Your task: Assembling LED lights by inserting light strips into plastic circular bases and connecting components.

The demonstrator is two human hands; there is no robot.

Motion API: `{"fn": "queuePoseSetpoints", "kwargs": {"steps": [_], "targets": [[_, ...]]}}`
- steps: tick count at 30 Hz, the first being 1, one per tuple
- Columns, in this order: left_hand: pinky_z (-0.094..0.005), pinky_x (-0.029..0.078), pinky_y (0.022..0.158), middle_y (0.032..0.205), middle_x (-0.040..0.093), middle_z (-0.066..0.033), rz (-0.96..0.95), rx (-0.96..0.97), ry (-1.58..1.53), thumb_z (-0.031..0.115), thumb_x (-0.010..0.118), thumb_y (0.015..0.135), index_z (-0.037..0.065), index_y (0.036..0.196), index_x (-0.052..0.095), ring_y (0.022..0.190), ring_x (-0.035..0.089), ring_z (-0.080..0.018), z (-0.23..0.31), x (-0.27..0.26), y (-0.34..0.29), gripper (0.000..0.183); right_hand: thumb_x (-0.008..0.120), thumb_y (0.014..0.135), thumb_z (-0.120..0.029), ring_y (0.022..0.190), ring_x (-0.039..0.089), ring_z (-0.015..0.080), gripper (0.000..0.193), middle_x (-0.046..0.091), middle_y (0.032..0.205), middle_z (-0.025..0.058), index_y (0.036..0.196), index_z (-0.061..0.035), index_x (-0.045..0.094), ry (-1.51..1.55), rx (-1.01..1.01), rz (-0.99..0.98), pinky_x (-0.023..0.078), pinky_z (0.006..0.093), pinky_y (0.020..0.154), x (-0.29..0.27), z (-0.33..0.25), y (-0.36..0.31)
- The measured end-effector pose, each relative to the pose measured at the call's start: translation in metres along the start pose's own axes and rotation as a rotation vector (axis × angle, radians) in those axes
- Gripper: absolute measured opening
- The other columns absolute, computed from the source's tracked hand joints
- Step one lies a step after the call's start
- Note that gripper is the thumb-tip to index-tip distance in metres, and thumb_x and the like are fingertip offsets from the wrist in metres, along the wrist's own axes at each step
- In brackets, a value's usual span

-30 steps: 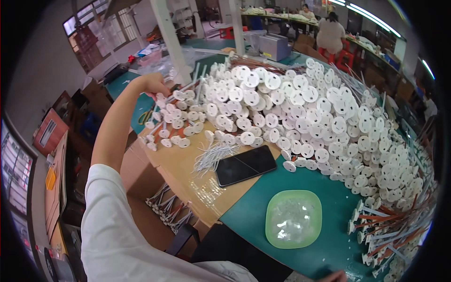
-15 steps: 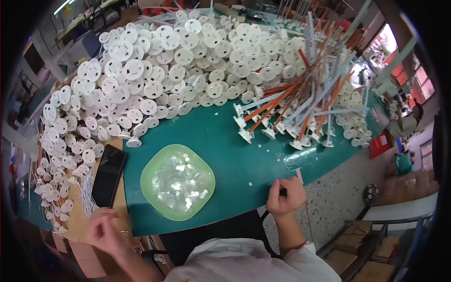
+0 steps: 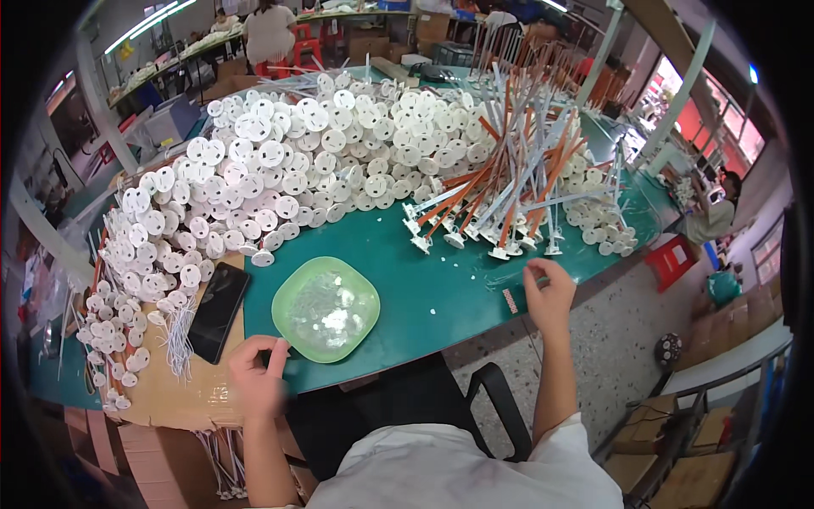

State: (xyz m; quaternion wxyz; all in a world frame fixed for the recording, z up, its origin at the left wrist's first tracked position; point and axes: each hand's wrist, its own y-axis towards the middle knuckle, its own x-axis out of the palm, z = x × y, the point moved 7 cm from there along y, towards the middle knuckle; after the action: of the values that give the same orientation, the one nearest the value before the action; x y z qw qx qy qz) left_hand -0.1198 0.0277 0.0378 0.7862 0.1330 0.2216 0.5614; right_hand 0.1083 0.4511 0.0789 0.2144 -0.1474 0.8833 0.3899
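Observation:
My left hand [image 3: 259, 373] is by the near-left rim of a green bowl [image 3: 282, 299]. Its fingers are curled in close to the thumb, and whatever may be between them cannot be made out. Small clear, shiny pieces [image 3: 335, 318] fill the bowl. Farther right, my right hand [image 3: 549, 295] hovers over the table's front edge with fingers and thumb drawn together; any small thing in them is hidden. A small patterned strip [image 3: 510, 301] lies on the table beside that hand. Beyond it rests a bundle of orange and grey strips [image 3: 517, 182] with white end pieces.
White round discs [image 3: 288, 182] are heaped along the back and left of the green table [image 3: 407, 297]. A black phone [image 3: 219, 312] and white cords [image 3: 179, 339] lie on cardboard at left. A black chair [image 3: 500, 407] stands before me. Other people [image 3: 716, 212] sit farther off.
The view has tilted up, showing more of the room. My left hand has come toward the bowl's rim, and my right hand has moved forward, past the patterned strip.

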Motion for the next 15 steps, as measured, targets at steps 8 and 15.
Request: {"fn": "queuePoseSetpoints", "kwargs": {"steps": [8,15], "targets": [[-0.0217,0.043,0.062,0.076,0.063,-0.0042,-0.036,0.020,0.037,-0.002,0.067,0.087,-0.003,0.080,0.063,0.068,0.056,-0.0084,-0.002,0.006,0.002,0.008,0.074,0.075,-0.004,0.080,0.064,0.0207,0.018,0.067,0.092,0.0083,0.093,-0.0053,0.070,-0.263,-0.444,-0.147,0.053,0.0321,0.069,0.024,-0.049,0.018],[-0.0242,0.044,0.061,0.069,0.062,-0.0039,0.053,-0.019,0.013,0.002,0.071,0.083,-0.004,0.075,0.062,0.064,0.055,-0.0098,-0.004,0.001,0.000,0.013,0.077,0.073,-0.012,0.084,0.063,0.0262,0.021,0.067,0.094,0.0073,0.093,-0.0077,0.071,-0.257,-0.536,-0.129,0.052,0.0378,0.072,0.044,-0.045,0.013]]}}
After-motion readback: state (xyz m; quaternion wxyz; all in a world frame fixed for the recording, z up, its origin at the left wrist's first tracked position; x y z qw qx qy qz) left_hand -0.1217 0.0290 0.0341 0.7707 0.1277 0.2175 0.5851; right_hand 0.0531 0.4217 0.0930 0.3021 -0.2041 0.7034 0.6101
